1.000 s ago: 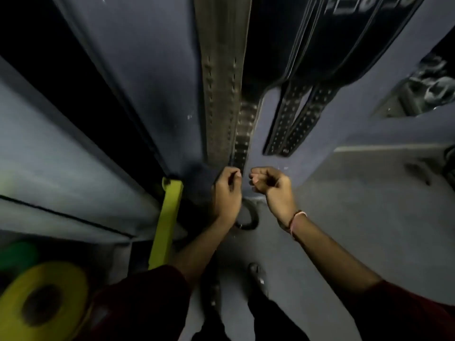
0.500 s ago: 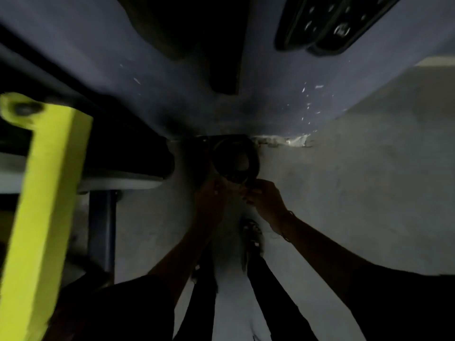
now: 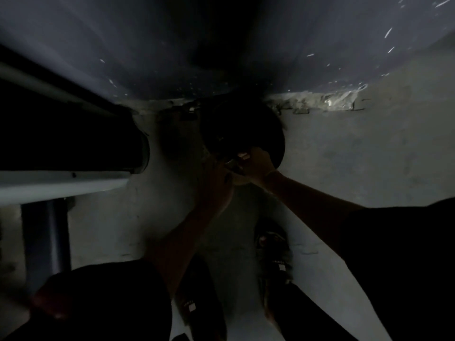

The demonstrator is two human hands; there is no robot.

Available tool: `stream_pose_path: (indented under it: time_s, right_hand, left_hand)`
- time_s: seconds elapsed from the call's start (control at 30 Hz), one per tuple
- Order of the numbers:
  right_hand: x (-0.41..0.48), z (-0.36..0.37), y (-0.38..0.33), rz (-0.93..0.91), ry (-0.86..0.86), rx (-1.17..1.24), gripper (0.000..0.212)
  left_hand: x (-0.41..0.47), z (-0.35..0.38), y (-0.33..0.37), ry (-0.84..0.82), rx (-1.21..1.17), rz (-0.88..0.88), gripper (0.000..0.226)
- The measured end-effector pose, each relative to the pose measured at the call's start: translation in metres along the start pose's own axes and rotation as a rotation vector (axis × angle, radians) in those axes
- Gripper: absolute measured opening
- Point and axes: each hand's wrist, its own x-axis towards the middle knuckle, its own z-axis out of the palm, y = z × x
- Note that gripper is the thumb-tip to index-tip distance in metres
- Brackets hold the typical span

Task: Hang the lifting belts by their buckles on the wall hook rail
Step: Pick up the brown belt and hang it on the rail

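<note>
The view is dark and blurred, looking straight down at the floor by the wall. A coiled black lifting belt (image 3: 246, 126) lies on the grey floor against the base of the blue-grey wall (image 3: 172, 45). My right hand (image 3: 256, 163) grips the near edge of the coil, where a bit of metal shows. My left hand (image 3: 216, 185) is right beside it, fingers closed at the same edge of the belt. The hanging belts and the hook rail are out of view.
A dark bench or rack with a pale frame (image 3: 61, 185) juts in from the left. My two sandalled feet (image 3: 273, 252) stand just behind the belt. Cracked plaster (image 3: 327, 102) runs along the wall base to the right.
I have bent down from the hanging belts toward the floor. Both hands dropped to the coiled belt and closed on its near edge; the view is now closer to it.
</note>
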Motion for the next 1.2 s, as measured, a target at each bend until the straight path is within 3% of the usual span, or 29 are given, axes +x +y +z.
stream_pose_path:
  time_s: [0.07, 0.27, 0.47, 0.7, 0.8, 0.93, 1.2]
  right_hand:
    - [0.015, 0.015, 0.006, -0.009, -0.033, -0.047, 0.036]
    - [0.029, 0.048, 0.012, 0.033, -0.212, -0.119, 0.076]
    - [0.035, 0.072, 0.027, -0.014, 0.0, -0.174, 0.048]
    - [-0.003, 0.063, 0.035, -0.028, 0.154, -0.014, 0.029]
    - [-0.037, 0.049, 0.026, -0.012, 0.24, -0.014, 0.028]
    - [-0.098, 0.022, 0.003, -0.122, 0.293, -0.066, 0.03]
    - [-0.258, -0.062, -0.074, -0.172, 0.366, -0.057, 0.026]
  left_hand:
    - [0.007, 0.015, -0.019, 0.0, 0.064, 0.0, 0.045]
    - [0.0, 0.044, -0.059, 0.011, -0.018, -0.113, 0.039]
    - [0.004, 0.048, -0.069, 0.044, -0.197, -0.106, 0.048]
    - [-0.005, 0.03, -0.061, 0.015, -0.167, -0.035, 0.063]
    - [-0.019, 0.01, -0.047, 0.011, -0.135, 0.128, 0.074]
    - [-0.037, -0.021, -0.015, 0.024, 0.04, 0.332, 0.083]
    - [-0.12, -0.12, 0.1, 0.103, 0.419, 0.806, 0.042]
